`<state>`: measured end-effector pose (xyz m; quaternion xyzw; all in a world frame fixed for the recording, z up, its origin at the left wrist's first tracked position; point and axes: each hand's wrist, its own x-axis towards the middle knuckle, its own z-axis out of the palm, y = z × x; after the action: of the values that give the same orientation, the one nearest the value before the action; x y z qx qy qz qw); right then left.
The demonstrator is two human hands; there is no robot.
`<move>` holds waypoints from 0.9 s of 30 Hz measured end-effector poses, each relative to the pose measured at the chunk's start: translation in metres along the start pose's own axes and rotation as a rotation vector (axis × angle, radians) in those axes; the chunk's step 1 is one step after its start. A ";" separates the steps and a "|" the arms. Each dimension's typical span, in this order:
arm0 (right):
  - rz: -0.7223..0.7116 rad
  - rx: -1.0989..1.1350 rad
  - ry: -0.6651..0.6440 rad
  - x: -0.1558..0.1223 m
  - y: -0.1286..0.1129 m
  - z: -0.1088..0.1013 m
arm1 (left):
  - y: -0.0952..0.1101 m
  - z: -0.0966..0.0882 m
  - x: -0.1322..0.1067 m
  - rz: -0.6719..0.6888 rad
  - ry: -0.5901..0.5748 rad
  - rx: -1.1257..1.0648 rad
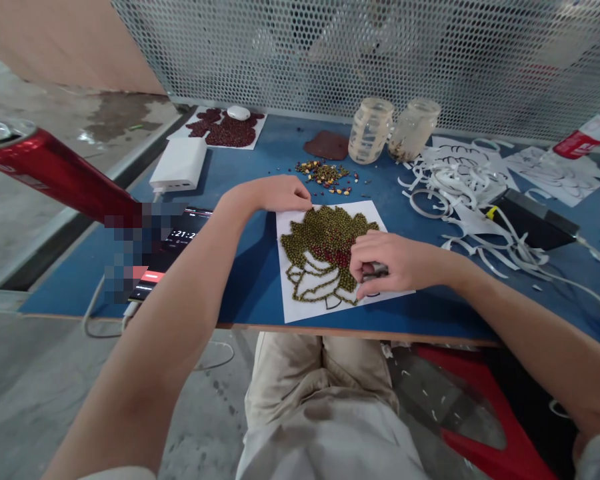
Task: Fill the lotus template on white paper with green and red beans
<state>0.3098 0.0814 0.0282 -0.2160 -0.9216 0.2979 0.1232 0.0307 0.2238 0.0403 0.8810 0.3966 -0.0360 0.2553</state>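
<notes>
In front of me lies a sheet of white paper (294, 309) with an outlined picture partly covered in green beans (300, 240). A patch of dark red beans (334, 256) sits in its middle, and white outlined shapes show at the lower left. My left hand (286, 193) is curled closed at the sheet's top left edge; whatever its fingertips hold, if anything, is hidden. My right hand (387, 261) rests over the right side of the picture, fingers closed. A small dark, shiny thing (375, 269) shows between its fingers and thumb, too hidden to name.
Loose mixed beans and kernels (325, 175) lie behind the sheet. Two clear jars (371, 130) stand farther back. White plastic strips (447, 177) and a black box (533, 220) are at right. A power bank (179, 163), a phone (180, 240) and a red can (55, 170) are at left.
</notes>
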 end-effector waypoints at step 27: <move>0.016 0.012 -0.035 0.006 -0.003 0.006 | -0.002 0.000 0.002 0.003 0.001 -0.006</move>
<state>0.3018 0.0790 0.0254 -0.2173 -0.9201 0.3081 0.1057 0.0310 0.2259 0.0389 0.8810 0.3955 -0.0339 0.2576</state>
